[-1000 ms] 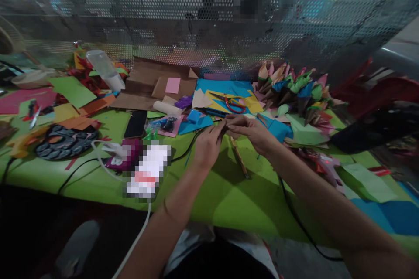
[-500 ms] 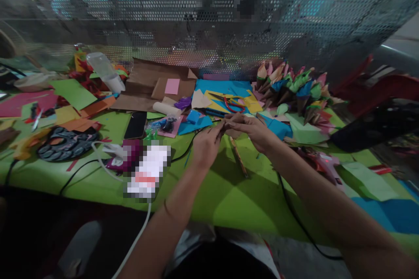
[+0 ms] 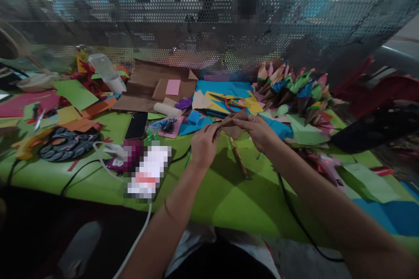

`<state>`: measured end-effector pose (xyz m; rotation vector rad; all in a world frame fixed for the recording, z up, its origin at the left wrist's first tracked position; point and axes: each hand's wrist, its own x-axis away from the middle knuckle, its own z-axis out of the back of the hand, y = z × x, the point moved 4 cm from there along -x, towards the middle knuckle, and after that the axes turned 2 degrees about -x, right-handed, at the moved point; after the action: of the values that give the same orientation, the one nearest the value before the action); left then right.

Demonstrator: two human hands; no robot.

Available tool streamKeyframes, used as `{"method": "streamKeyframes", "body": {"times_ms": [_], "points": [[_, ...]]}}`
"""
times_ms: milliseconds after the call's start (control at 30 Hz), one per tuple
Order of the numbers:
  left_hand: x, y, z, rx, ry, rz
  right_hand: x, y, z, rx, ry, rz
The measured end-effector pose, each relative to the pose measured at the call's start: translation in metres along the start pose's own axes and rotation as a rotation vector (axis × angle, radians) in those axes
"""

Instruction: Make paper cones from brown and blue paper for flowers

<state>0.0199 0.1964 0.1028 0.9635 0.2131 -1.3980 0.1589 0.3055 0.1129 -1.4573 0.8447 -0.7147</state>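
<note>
Both my hands meet above the green table (image 3: 229,192), pinching a small brown paper piece (image 3: 233,127) between them. My left hand (image 3: 202,144) is closed, its fingertips gripping the paper's left end. My right hand (image 3: 258,131) is closed too, fingers curled over the paper's top and right side. A thin brown stick (image 3: 238,159) lies on the table just below the hands. Red-handled scissors (image 3: 233,103) rest on yellow and blue paper just beyond them.
A pile of folded paper cones (image 3: 294,89) sits back right. A dark phone (image 3: 136,124), a white roll (image 3: 167,109), a plastic bottle (image 3: 108,72), brown card (image 3: 153,83), a paint palette (image 3: 65,144) and black cables (image 3: 294,218) lie around. A perforated screen (image 3: 209,17) backs the table.
My hands have drawn slightly closer and lifted a little, with the brown paper now more folded under my right fingers. The view has barely shifted.
</note>
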Motion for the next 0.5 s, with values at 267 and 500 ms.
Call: {"method": "streamKeyframes", "body": {"times_ms": [267,500], "points": [[-0.002,-0.002,0.001,-0.010,-0.040,0.028,-0.001,-0.008,0.006,-0.008,-0.001,-0.033],[-0.002,-0.002,-0.001,0.104,-0.039,0.043,-0.001,-0.009,0.007,0.028,0.033,0.003]]}}
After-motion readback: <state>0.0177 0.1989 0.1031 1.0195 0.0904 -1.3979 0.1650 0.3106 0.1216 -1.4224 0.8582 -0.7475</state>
